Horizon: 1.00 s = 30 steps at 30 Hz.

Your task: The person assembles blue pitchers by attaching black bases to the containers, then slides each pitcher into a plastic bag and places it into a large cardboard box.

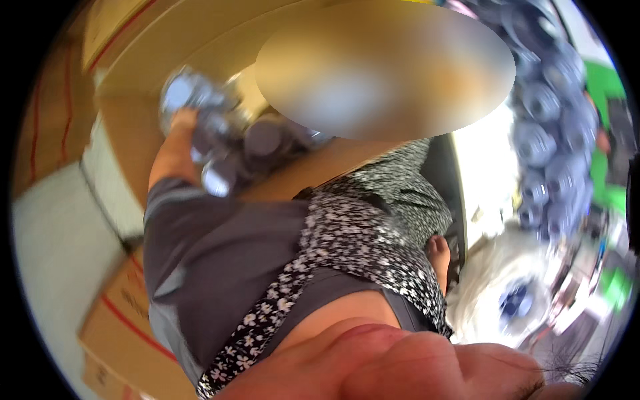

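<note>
1. Nearest to the camera is the person's own head [400,367] along the lower edge, then a grey shirt [227,233] and a black-and-white floral apron [340,217].
2. Beneath the left hand sits a clear plastic bottle [179,93], at the left inside an open cardboard box [303,175]. Its round, pale end faces up toward the camera; its long axis seems to run away from that end, down into the box, though blur hides most of the body.
3. I see the left arm stretched forward, the left hand [184,119] at that bottle. Its fingers are smeared, so I can't tell whether they grip or merely touch.
4. At the apron's right edge is the right hand [438,245], fingers looking bent; whether it pinches anything I can't tell.
5. More clear bottles [219,179] crowd the same box, several with round ends upward.
6. Over on the right, bluish plastic bottles [553,140] are massed together, above a whitish roll [477,290] with a blue centre.
7. Red-striped cartons [127,320] lie at lower left.
</note>
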Each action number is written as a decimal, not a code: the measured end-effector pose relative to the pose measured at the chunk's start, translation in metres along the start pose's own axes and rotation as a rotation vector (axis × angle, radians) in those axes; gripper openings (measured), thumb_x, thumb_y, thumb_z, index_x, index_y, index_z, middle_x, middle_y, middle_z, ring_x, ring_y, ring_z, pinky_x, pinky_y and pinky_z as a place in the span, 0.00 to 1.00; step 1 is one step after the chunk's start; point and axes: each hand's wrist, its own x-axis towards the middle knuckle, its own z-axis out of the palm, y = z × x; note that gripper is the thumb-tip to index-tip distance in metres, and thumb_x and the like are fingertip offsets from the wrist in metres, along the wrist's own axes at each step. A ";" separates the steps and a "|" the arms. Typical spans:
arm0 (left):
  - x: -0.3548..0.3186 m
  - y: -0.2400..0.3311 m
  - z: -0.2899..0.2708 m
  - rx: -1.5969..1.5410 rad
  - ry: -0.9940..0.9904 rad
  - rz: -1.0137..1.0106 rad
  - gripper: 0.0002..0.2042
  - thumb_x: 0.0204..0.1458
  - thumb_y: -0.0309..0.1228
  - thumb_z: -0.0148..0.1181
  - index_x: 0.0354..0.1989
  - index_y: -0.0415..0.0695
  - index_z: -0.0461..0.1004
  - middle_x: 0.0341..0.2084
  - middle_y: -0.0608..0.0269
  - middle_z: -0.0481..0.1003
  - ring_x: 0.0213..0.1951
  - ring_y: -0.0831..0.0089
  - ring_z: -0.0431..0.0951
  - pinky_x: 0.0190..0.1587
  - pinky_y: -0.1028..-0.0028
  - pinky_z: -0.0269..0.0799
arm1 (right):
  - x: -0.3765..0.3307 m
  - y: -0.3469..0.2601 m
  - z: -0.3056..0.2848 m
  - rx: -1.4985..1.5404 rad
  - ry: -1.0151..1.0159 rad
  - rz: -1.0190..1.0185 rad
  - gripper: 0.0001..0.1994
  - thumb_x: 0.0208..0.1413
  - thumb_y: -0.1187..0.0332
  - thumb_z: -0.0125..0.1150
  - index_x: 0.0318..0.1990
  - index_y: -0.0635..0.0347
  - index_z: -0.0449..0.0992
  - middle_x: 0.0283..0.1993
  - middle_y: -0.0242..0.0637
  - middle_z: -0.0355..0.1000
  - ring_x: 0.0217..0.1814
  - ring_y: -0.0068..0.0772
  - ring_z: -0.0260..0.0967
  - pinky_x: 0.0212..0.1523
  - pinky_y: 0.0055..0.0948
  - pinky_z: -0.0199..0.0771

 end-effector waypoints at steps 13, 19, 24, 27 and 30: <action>-0.039 0.038 -0.038 -0.526 0.063 -0.747 0.23 0.47 0.31 0.54 0.55 0.55 0.66 0.59 0.54 0.59 0.58 0.55 0.62 0.58 0.62 0.61 | 0.011 0.001 -0.017 0.030 -0.062 -0.063 0.05 0.59 0.72 0.51 0.38 0.65 0.71 0.30 0.27 0.67 0.30 0.17 0.60 0.32 0.18 0.62; -0.027 0.024 -0.003 -0.688 -0.004 -0.787 0.28 0.47 0.34 0.54 0.60 0.51 0.59 0.60 0.50 0.57 0.61 0.53 0.59 0.60 0.63 0.59 | -0.002 0.001 -0.010 0.106 -0.034 -0.045 0.05 0.59 0.75 0.49 0.40 0.64 0.69 0.31 0.26 0.65 0.30 0.16 0.59 0.32 0.17 0.61; -0.025 -0.002 0.070 -0.596 -0.214 -0.630 0.23 0.55 0.36 0.44 0.61 0.50 0.59 0.58 0.49 0.62 0.60 0.54 0.61 0.60 0.62 0.58 | 0.013 -0.002 -0.020 0.034 -0.116 -0.012 0.05 0.59 0.75 0.49 0.41 0.63 0.69 0.31 0.25 0.66 0.31 0.16 0.59 0.32 0.17 0.61; -0.023 0.037 0.008 -0.595 -0.172 -0.701 0.21 0.57 0.40 0.40 0.58 0.49 0.62 0.57 0.50 0.63 0.58 0.54 0.64 0.58 0.62 0.60 | -0.006 0.012 -0.021 0.125 -0.038 0.027 0.06 0.58 0.74 0.51 0.42 0.62 0.69 0.35 0.26 0.67 0.32 0.16 0.60 0.34 0.17 0.61; -0.031 0.011 0.046 -0.482 -0.075 -0.753 0.22 0.57 0.46 0.39 0.54 0.47 0.67 0.57 0.49 0.63 0.56 0.53 0.66 0.55 0.61 0.63 | 0.000 -0.010 -0.025 0.128 -0.105 0.031 0.06 0.58 0.74 0.51 0.43 0.62 0.69 0.35 0.26 0.68 0.33 0.15 0.61 0.34 0.17 0.62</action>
